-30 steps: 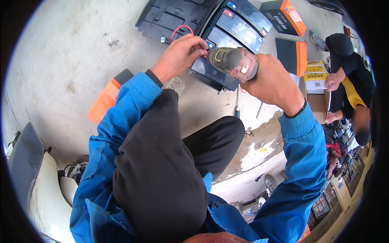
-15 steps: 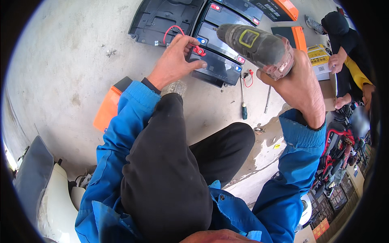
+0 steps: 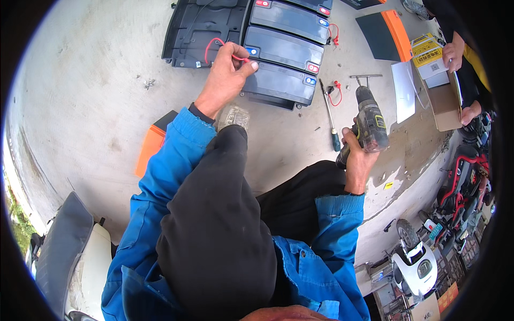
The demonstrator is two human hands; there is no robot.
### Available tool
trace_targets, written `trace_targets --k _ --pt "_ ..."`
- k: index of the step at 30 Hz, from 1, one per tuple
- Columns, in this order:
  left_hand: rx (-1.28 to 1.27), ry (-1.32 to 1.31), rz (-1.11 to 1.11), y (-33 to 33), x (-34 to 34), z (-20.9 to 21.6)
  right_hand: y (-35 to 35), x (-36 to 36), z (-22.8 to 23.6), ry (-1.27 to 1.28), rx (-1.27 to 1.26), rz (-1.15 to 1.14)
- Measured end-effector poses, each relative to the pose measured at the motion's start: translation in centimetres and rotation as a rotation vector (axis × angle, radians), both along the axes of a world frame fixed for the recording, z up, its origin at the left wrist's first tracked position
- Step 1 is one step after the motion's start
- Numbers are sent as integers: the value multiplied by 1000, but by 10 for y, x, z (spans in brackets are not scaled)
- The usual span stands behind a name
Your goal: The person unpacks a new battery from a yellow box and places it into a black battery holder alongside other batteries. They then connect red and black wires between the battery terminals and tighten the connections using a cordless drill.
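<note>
My left hand is closed, pinching a red wire between thumb and fingers over the near left corner of the battery row. The terminal under those fingers is hidden. Several dark batteries with red and blue terminal marks lie side by side in a black case, its empty half opened out to the left. Lower and to the right, my right hand grips a worn cordless drill by its handle. The drill points away from me, its front end close to a T-handle wrench, clear of the batteries.
A screwdriver and short red leads lie right of the batteries. Orange-and-black covers rest on the concrete. Loose screws lie left. At the right, another person's hands hold a cardboard box. Parked scooters stand beyond.
My right hand has brought the drill down and back toward my knee, away from the batteries. My left hand stays at the near battery's corner with the red wire.
</note>
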State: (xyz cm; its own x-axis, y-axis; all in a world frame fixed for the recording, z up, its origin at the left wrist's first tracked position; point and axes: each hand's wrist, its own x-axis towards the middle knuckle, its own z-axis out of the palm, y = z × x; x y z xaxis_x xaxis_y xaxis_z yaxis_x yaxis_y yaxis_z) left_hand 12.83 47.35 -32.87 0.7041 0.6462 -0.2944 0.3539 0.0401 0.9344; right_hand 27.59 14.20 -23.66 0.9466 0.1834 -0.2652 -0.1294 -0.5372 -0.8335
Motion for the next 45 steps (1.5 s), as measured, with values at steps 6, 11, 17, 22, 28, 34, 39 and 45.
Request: trace_targets --k 6,11,17,22,28,34,39,45 --pt "69 8 13 1 8 2 -32 11 -20 -81 -436 85" --pt "-231 -169 110 1 -4 -3 -34 16 -54 -198 -607 305" --pt "-295 -220 73 5 -12 -2 -69 30 -91 -129 -699 616" --pt "-146 -83 65 0 -6 6 -95 19 -134 -248 -808 857" --pt "263 -78 32 -12 -5 2 -116 10 -159 -298 -685 856" --pt "496 39 133 -32 -16 14 -115 15 -151 -171 -531 800" --pt "528 -15 53 -31 -12 20 -128 29 -168 0 -249 432" --pt "529 -2 68 -28 -6 19 -129 41 -182 5 -689 561"
